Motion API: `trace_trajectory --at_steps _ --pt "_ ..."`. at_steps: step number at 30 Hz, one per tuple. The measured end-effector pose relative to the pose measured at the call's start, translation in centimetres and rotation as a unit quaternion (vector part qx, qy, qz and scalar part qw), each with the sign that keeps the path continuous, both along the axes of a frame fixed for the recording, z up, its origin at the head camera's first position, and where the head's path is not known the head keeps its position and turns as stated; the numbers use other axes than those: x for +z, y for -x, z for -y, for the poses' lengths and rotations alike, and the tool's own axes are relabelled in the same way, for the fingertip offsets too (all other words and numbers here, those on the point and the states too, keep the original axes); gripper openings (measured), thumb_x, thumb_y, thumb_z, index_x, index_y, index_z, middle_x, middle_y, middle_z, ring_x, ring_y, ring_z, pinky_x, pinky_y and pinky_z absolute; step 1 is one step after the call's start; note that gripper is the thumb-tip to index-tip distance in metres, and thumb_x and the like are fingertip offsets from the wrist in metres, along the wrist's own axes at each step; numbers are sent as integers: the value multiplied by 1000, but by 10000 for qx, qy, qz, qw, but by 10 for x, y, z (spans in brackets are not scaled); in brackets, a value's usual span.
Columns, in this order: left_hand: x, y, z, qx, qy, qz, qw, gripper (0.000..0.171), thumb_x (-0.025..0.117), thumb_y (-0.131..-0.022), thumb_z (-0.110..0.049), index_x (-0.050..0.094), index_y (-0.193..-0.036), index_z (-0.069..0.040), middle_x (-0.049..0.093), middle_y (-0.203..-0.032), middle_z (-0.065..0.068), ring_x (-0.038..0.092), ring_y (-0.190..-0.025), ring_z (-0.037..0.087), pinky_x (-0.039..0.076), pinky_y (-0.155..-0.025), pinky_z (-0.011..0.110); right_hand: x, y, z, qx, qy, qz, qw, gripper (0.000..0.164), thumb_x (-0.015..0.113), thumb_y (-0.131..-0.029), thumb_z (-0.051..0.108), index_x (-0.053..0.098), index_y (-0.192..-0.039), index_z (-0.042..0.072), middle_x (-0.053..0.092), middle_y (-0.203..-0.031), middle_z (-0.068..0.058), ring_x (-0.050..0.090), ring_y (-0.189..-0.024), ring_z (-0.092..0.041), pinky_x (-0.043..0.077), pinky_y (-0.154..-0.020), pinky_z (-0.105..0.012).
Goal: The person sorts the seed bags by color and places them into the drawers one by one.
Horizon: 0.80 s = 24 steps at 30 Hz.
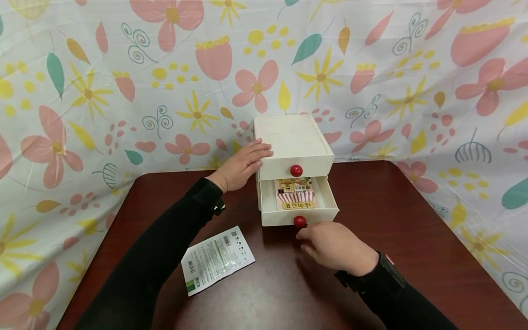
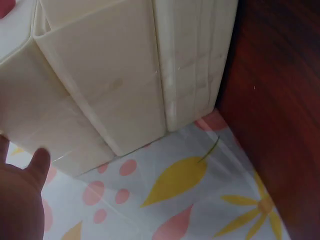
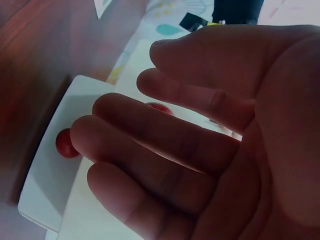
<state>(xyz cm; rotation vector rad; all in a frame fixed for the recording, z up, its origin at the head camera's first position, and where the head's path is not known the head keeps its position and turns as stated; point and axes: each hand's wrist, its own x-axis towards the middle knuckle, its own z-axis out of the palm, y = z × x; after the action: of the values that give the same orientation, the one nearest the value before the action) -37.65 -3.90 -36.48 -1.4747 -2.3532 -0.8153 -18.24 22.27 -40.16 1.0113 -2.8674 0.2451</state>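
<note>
A small cream drawer cabinet (image 1: pixel 294 137) stands at the back of the table, its lower drawer (image 1: pixel 280 218) pulled out. Inside that drawer lies a colourful printed card or packet (image 1: pixel 295 195) with a striped awning picture. My left hand (image 1: pixel 241 165) rests against the cabinet's upper left edge, fingers on the top; the left wrist view shows part of this hand (image 2: pixel 22 195) beside the cabinet's side. My right hand (image 1: pixel 336 243) is just in front of the lower red knob (image 1: pixel 299 222). In the right wrist view its fingers (image 3: pixel 165 130) are loosely bent, holding nothing.
A flat white printed sachet (image 1: pixel 218 261) with a green corner lies on the dark red-brown table (image 1: pixel 264 302), left of centre. The upper drawer, with its red knob (image 1: pixel 296 171), is closed. A flower-patterned cloth (image 1: pixel 198 91) hangs right behind the cabinet.
</note>
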Motion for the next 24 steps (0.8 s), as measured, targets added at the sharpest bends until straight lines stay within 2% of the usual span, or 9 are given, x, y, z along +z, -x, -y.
trace_trajectory --at_steps 4,7,11,15,18,24 --pt "-5 0 -2 -72 -284 142 9995 39 41 -108 -19 55 -142 -7 42 -151 8 15 -149 19 8 -119 34 -2 1 0 -167 125 -55 9998 15 77 -86 15 70 -99 11 65 -85 8 60 -71 -8 54 -64 -33" --pt "-10 0 -2 -130 -458 243 9986 38 41 -108 -18 55 -141 -6 42 -151 9 14 -149 20 7 -119 34 -5 3 1 -271 366 -190 9988 23 77 -86 17 63 -103 13 62 -86 8 56 -66 -7 52 -59 -31" --pt "-14 -1 -2 -182 -579 341 9976 37 41 -108 -16 55 -141 -5 42 -150 10 13 -150 21 7 -119 34 -10 6 3 -411 570 -376 9968 37 78 -86 19 56 -116 12 60 -84 7 52 -61 -6 48 -53 -30" --pt "-14 -2 -3 -209 -639 478 9966 38 40 -109 -18 55 -141 -5 42 -150 9 13 -150 20 7 -119 34 -17 12 4 -530 530 -596 9954 45 79 -86 21 57 -125 14 61 -85 6 56 -67 -8 50 -58 -31" --pt "-13 -2 -4 -226 -696 575 9957 38 39 -109 -17 55 -140 -4 42 -150 10 12 -150 20 7 -119 34 -23 18 5 -523 627 -826 9932 39 79 -85 20 59 -119 16 60 -87 8 56 -72 -9 51 -63 -31" --pt "-12 -1 -3 -291 -811 637 9942 38 39 -109 -19 55 -139 -3 41 -149 12 11 -150 23 8 -119 34 -28 33 10 -573 1036 -1112 9867 20 76 -85 15 62 -99 17 54 -76 11 49 -62 -9 45 -57 -27"
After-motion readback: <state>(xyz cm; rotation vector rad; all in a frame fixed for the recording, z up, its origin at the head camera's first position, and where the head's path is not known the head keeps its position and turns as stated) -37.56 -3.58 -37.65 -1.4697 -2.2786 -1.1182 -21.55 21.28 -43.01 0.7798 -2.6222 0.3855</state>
